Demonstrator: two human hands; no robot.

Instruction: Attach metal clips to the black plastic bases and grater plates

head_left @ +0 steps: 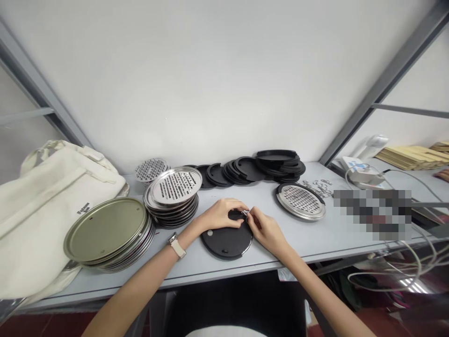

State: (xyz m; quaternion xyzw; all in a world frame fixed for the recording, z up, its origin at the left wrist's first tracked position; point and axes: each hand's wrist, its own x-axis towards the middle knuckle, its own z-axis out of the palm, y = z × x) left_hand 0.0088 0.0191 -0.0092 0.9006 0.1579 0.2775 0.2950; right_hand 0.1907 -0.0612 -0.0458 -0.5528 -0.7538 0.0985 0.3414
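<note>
On the grey worktop (315, 236), at its left edge: a cream bag (45, 206). By its front left corner: a stack of plates (108, 229) topped in olive green. Near the middle of its front edge: a black disc (228, 242), flat. Over the disc: a curved left hand (222, 215), cannot tell whether gripping. At the disc's far right rim: a right hand (265, 230), pinching a small metal piece (244, 213).

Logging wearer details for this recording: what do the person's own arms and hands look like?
The left hand and right hand are ungloved; no sleeves show. A watch with a pale strap circles the left wrist; the right wrist is bare.
</note>
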